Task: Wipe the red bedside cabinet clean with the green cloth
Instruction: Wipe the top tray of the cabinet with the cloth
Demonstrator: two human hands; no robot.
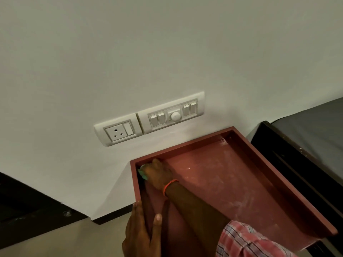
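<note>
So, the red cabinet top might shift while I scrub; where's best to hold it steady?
Grip the raised rim of the red cabinet top on its free left edge, coming from the left, where the left hand clasps it now; wall and dark bed frame block other sides.

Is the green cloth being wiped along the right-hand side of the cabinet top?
No. The right hand presses the green cloth into the far left corner of the red cabinet top.

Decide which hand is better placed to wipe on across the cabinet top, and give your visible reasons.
The right hand: it presses the green cloth into the far-left corner of the red cabinet top. The left hand grips the near-left rim, bracing, with no cloth.
</note>
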